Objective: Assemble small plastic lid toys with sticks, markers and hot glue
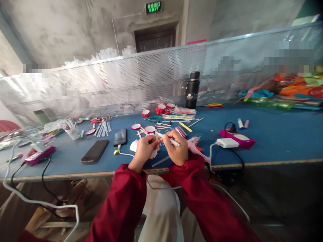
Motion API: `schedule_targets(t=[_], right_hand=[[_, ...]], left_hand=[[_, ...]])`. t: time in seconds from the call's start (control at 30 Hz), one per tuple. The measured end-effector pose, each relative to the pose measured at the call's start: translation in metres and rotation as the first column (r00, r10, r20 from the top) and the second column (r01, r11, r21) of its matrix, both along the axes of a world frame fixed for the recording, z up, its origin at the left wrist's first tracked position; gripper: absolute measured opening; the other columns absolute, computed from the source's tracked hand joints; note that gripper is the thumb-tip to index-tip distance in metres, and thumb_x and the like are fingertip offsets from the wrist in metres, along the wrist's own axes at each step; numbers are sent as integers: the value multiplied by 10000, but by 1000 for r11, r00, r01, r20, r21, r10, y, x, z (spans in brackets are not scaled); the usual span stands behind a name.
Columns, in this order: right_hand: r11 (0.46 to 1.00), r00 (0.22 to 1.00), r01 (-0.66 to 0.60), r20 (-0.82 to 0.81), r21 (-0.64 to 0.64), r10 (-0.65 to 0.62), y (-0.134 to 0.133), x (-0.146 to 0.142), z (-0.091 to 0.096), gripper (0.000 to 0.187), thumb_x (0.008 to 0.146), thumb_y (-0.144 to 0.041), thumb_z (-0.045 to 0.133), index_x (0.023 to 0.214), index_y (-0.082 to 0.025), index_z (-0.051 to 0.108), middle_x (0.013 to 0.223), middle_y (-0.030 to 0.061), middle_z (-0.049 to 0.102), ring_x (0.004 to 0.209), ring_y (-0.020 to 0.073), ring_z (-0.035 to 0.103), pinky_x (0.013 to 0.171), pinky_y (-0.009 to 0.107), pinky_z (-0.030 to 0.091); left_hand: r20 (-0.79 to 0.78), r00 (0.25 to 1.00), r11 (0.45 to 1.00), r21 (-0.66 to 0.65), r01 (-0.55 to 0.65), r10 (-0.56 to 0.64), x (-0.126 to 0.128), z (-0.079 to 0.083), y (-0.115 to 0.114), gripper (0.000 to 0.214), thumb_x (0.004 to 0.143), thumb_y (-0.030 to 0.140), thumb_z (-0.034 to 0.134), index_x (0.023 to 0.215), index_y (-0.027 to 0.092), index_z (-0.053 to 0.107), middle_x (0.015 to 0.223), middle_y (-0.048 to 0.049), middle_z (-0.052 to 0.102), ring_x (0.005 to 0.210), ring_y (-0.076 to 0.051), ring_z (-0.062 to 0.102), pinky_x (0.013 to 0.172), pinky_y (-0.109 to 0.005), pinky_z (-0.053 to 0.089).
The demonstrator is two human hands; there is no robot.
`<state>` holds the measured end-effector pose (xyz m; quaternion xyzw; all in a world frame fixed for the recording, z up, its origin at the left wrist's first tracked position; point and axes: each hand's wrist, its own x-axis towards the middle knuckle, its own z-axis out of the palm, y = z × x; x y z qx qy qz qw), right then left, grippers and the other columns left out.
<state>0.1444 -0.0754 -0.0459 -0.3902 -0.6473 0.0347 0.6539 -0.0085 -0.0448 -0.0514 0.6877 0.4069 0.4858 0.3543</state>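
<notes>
My left hand and my right hand meet above the front edge of the blue table. My right hand is closed around a thin white stick that slants from upper left to lower right. Its left tip lies at my left fingers, which pinch a small wooden stick. A white sheet lies on the table under my left hand. A pink glue gun rests just right of my right hand. Both arms wear dark red sleeves.
A black phone lies left of my hands. Round red-rimmed discs, red cups, loose sticks, a black flask and scissors sit farther back. A white charger on a magenta holder lies right. A perforated screen bounds the back.
</notes>
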Motion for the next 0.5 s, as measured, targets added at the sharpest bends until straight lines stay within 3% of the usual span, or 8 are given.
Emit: schedule_targets(t=[0.5], right_hand=[[999,999,38,-30,9,-38,-1,0,0,208,954,-337,578,766,-249,559,709,13,687,636,179,631,613,307,476]], left_hand=[[36,999,1000,-29,6,-5,0,0,0,335,783,478,711,681,170,628,563,27,560,510,-99,441,494,-225,314]])
